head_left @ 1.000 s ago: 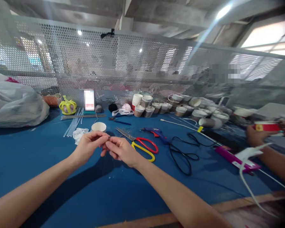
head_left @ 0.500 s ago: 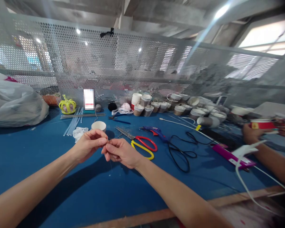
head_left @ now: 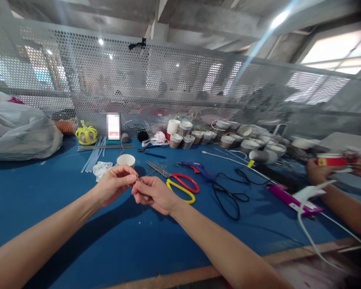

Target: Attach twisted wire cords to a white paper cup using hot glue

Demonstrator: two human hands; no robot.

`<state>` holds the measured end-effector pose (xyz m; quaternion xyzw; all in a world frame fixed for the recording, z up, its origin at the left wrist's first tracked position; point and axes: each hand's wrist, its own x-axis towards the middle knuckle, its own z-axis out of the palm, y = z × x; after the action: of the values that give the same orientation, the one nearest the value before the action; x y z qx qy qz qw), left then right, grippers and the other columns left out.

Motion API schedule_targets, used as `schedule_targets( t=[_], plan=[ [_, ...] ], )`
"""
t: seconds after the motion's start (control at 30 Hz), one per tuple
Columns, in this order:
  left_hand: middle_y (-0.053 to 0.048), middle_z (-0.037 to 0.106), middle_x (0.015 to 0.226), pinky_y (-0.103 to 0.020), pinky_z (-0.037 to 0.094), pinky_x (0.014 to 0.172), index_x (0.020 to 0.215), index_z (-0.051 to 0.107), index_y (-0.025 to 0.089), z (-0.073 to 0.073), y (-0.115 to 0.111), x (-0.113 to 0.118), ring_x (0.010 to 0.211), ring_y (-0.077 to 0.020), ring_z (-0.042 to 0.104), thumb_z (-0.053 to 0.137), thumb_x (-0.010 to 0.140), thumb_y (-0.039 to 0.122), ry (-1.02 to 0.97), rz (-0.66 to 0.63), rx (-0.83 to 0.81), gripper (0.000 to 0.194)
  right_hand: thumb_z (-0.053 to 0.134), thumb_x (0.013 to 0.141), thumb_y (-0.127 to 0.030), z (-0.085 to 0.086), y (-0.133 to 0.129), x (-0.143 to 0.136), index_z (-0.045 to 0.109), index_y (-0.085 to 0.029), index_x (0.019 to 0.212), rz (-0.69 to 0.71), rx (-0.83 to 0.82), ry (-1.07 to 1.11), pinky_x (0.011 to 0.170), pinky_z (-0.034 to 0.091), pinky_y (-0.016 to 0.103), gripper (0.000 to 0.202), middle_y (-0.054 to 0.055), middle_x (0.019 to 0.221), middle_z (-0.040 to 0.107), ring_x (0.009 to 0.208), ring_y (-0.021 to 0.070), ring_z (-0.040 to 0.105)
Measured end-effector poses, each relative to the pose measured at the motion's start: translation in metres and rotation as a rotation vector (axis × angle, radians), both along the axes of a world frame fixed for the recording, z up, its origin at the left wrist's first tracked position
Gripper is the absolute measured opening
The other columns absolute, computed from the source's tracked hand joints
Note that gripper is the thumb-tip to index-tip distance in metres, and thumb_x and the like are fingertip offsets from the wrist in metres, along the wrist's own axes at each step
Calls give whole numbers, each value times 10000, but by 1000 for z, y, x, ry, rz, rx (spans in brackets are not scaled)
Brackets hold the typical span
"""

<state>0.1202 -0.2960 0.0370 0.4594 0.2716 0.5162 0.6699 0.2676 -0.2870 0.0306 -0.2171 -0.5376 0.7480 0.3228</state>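
Note:
My left hand (head_left: 117, 182) and my right hand (head_left: 153, 192) meet above the blue table, thumbs and fingertips pinched together. Between them is a thin strand, mostly hidden by the fingers; a dark bit of it (head_left: 152, 173) shows just beyond the right hand. Right behind my left hand stands a white paper cup (head_left: 126, 160), with a crumpled white lace-like piece (head_left: 101, 170) beside it. Scissors with one red and one yellow handle (head_left: 180, 184) lie open just right of my right hand. A grey yarn ball (head_left: 124, 137) trails a strand down toward the cup.
A blue glue gun (head_left: 195, 166) with a black cord lies right of the scissors. Many small covered cups (head_left: 227, 140) line the back by a perforated screen (head_left: 180, 80). Pliers (head_left: 152, 152), glue sticks (head_left: 93, 156) and a phone (head_left: 113, 126) sit behind. Another person's hand (head_left: 315, 172) holds a red cup.
Both hands stay pinched together in nearly the same place. The right hand's lower fingers have curled in slightly, and the view has shifted a little.

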Motion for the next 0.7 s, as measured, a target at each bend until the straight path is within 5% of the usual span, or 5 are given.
schedule_targets(
  t=[0.47, 0.7],
  plan=[
    [26, 563, 602, -162, 406, 479, 674, 535, 149, -7, 8, -2, 480, -46, 489, 651, 669, 197, -33, 74, 1, 126, 578, 720, -366, -9, 3, -3, 595, -119, 732, -87, 18, -58, 361, 145, 179, 249, 30, 583, 629, 362, 14, 256],
    [12, 581, 603, -162, 430, 538, 682, 529, 145, -5, 13, -8, 578, -71, 544, 628, 696, 184, 6, 190, 68, 107, 628, 676, -377, 1, 4, 2, 609, -120, 713, -200, 301, -381, 413, 253, 184, 260, 35, 647, 636, 451, 39, 373]
  ],
)
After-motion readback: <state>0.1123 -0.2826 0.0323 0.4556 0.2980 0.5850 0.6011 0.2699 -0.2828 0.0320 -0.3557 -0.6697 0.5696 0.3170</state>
